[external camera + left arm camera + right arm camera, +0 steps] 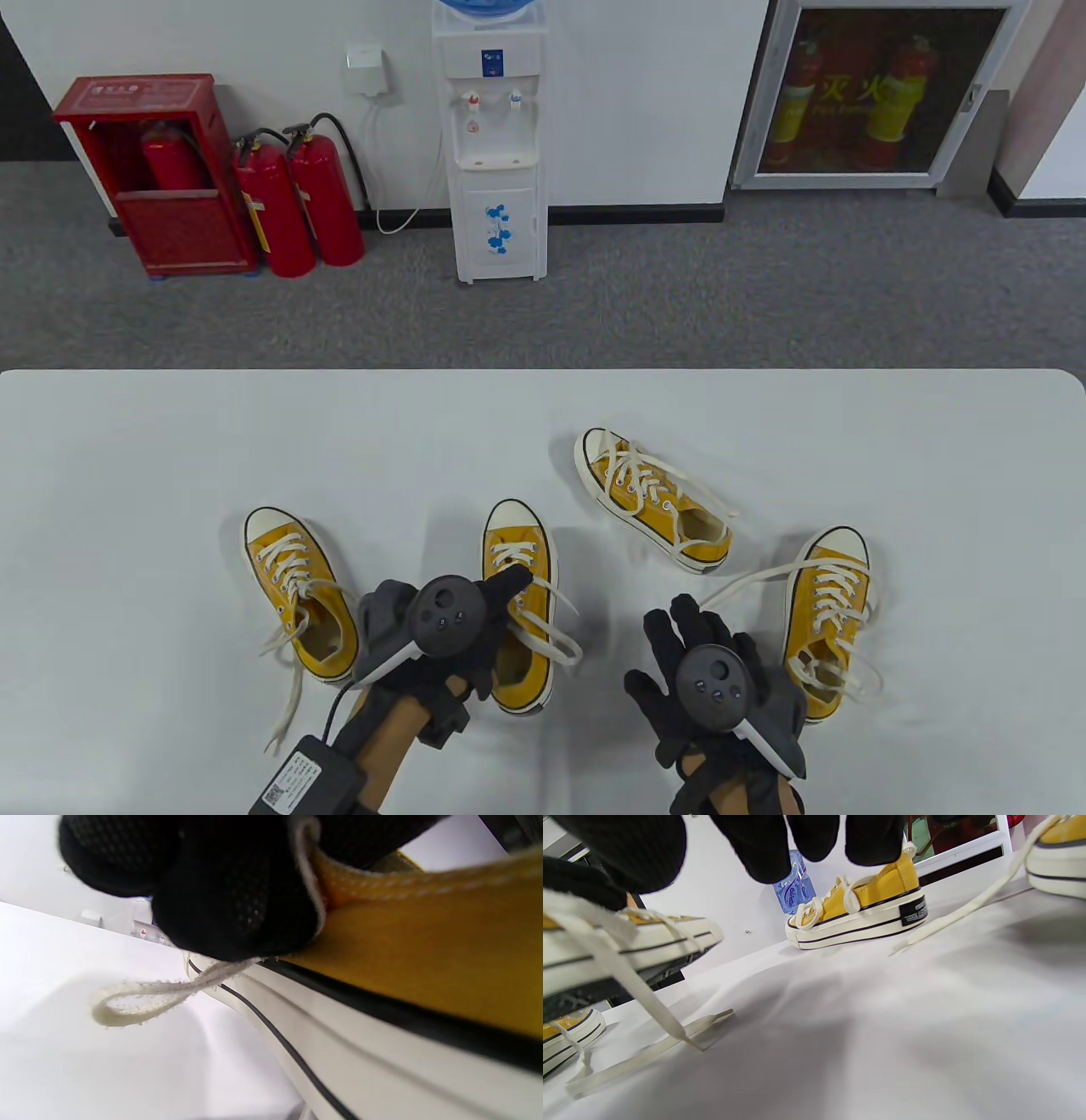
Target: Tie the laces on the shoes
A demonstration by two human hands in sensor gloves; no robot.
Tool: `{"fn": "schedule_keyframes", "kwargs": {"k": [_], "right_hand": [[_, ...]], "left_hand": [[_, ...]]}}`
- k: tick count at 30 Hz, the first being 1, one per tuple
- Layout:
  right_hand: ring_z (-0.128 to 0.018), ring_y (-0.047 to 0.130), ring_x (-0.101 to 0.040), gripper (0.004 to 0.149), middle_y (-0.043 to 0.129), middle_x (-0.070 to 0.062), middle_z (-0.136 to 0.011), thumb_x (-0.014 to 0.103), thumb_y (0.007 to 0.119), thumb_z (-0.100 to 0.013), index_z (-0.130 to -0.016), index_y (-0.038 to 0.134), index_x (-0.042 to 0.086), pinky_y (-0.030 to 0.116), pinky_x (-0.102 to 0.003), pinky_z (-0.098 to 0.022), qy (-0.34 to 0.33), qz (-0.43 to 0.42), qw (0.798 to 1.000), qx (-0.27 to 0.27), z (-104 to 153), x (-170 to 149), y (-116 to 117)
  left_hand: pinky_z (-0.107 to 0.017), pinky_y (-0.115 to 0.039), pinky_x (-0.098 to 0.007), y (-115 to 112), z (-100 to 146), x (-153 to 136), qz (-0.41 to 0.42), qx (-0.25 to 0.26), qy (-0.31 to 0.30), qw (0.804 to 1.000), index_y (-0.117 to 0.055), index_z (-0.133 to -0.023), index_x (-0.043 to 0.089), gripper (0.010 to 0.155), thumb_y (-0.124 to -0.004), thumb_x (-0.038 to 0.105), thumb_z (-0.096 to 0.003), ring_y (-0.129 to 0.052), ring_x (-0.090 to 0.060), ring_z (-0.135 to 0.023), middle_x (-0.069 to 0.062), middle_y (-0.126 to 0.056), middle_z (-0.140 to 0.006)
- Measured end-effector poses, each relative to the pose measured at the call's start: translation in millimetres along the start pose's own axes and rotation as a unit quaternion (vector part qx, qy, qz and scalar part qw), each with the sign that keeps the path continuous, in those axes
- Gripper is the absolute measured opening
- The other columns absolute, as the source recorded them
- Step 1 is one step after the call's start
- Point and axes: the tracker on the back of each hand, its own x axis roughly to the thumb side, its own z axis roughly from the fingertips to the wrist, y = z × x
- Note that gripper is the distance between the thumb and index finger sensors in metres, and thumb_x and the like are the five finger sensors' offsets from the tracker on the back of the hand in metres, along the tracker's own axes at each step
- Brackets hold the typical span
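Where the white table [170, 441] meets the person's reach, four yellow canvas shoes with cream laces are laid out, all unlaced at the top.

Item 1: far-left shoe [299, 594], toe pointing away, loose lace ends trailing toward the near edge.

Item 2: centre shoe [519, 604], toe pointing away. Left hand [433, 628] lies over its left side and opening. In the left wrist view, gloved fingers [229, 891] are curled over the collar of this shoe, and a lace loop [140, 1001] emerges from under them and lies on the table. The hand grips the shoe's edge; whether the lace itself is pinched I cannot tell. In the right wrist view this shoe's front appears raised off the table, its sole showing, with a lace hanging down to the surface.

Item 3: far shoe [653, 499], lying at an angle, toe toward the far left, laces spread loosely across it.

Item 4: right shoe [828, 620], toe pointing away, one long lace [747, 581] running out to the left across the table.

Item 5: right hand [708, 679], between items 2 and 4, above the table with fingers spread and relaxed, holding nothing. Its fingertips [763, 853] hang clear of the surface in the right wrist view.

Background: water dispenser [496, 144], red fire extinguishers [297, 204], red cabinet [157, 174], on grey carpet against a white wall.
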Motion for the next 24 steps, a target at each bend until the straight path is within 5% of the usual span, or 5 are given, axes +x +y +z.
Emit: {"fn": "schedule_keyframes", "kwargs": {"k": [8, 19, 24], "right_hand": [[-0.108, 0.048, -0.045, 0.077, 0.035, -0.007, -0.118, 0.060, 0.073, -0.043, -0.109, 0.057, 0.023, 0.035, -0.072, -0.073, -0.001, 0.004, 1.000, 0.005, 0, 0, 1], [-0.108, 0.049, -0.045, 0.077, 0.035, -0.007, -0.118, 0.060, 0.073, -0.043, -0.109, 0.057, 0.023, 0.035, -0.072, -0.073, 0.000, 0.002, 1.000, 0.017, 0, 0, 2], [-0.108, 0.049, -0.045, 0.077, 0.034, -0.007, -0.118, 0.060, 0.073, -0.043, -0.109, 0.057, 0.023, 0.035, -0.072, -0.073, 0.001, 0.002, 1.000, 0.020, 0, 0, 2]], "left_hand": [[-0.042, -0.088, -0.048, -32, 8, -11, -0.026, -0.023, 0.000, 0.999, -0.072, -0.101, 0.034, 0.055, -0.079, 0.034, -0.0462, -0.108, -0.024, -0.034, -0.005, -0.107, -0.063], [-0.043, -0.089, -0.048, -43, 20, -19, -0.066, -0.017, 0.013, 0.998, -0.066, -0.103, 0.040, 0.057, -0.078, 0.042, -0.0473, -0.110, -0.022, -0.039, 0.000, -0.105, -0.068], [-0.044, -0.088, -0.050, -43, 22, -27, -0.022, -0.024, 0.017, 0.999, -0.065, -0.104, 0.040, 0.057, -0.076, 0.046, -0.0478, -0.111, -0.025, -0.043, -0.002, -0.105, -0.071]]}}
